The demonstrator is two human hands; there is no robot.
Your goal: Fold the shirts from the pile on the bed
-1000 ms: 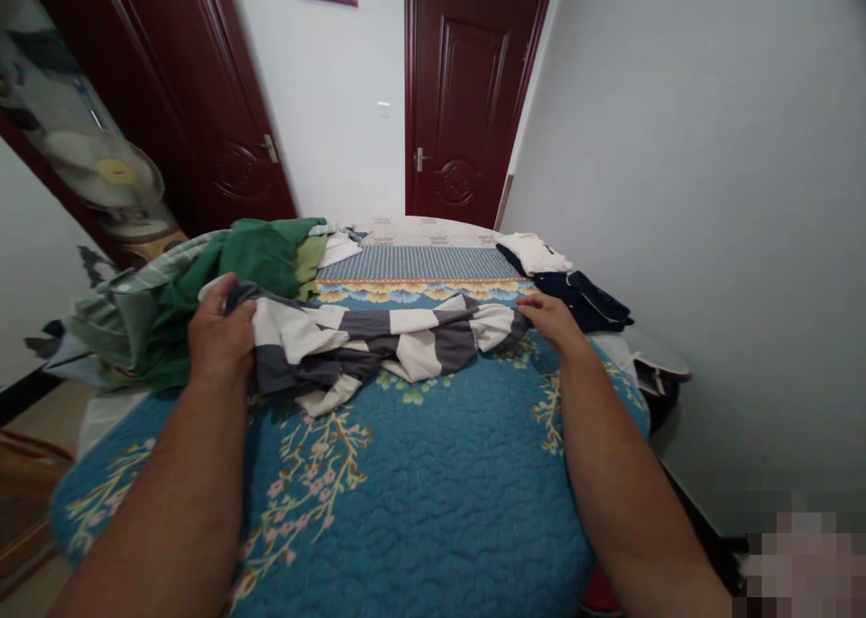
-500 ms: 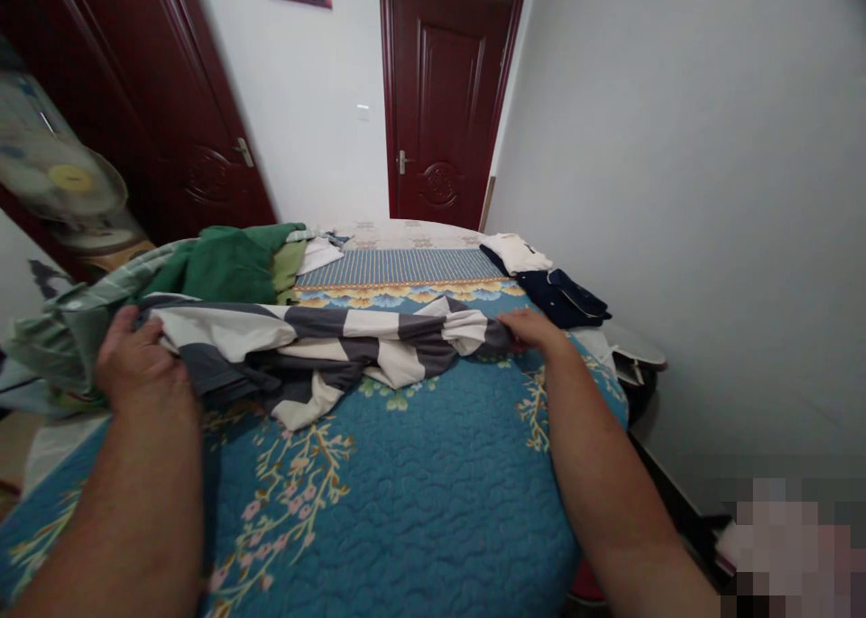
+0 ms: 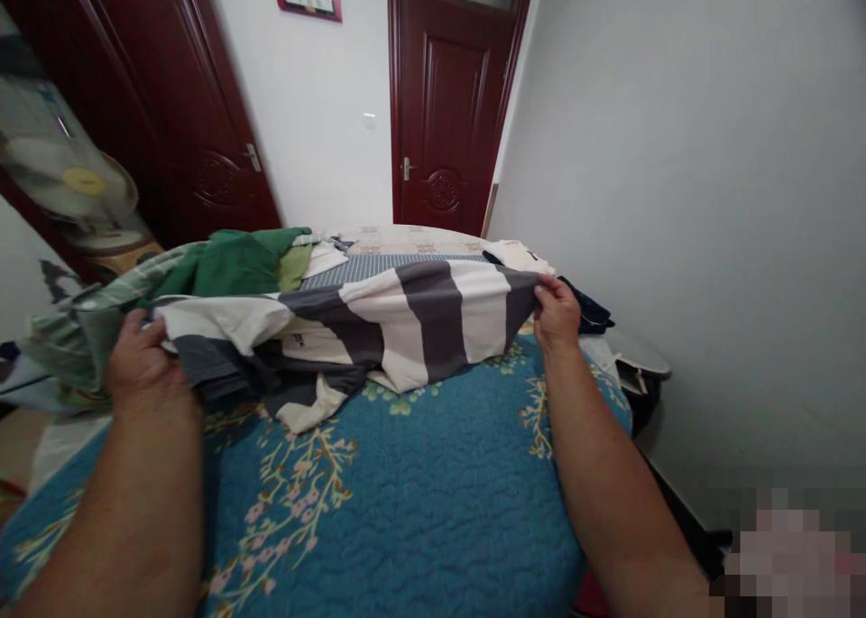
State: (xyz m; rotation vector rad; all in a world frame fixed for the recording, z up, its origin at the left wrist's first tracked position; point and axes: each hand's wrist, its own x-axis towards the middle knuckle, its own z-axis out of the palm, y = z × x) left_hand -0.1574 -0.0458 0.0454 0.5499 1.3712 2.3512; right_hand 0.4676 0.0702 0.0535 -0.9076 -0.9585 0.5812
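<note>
A grey-and-white striped shirt (image 3: 433, 320) stretches sideways between my two hands above the bed. My left hand (image 3: 145, 356) grips its left end, fingers closed on the cloth. At the opposite end, my right hand (image 3: 558, 311) pinches a grey corner and holds it raised. The right half hangs fairly smooth in broad stripes, while the left half stays bunched, with a lower fold touching the blue floral quilt (image 3: 433, 492). Small dark lettering shows on a white part near the middle.
Behind my left hand lies a heap of clothes with a green garment (image 3: 236, 262) on top. Folded dark clothes (image 3: 588, 307) and a cream garment (image 3: 518, 255) lie at the far right. The bare wall (image 3: 710, 194) runs along the right side; a fan (image 3: 74, 185) stands left.
My right hand has risen and moved slightly right with its end of the shirt. The right half, bunched before, is now spread out. My left hand keeps its hold.
</note>
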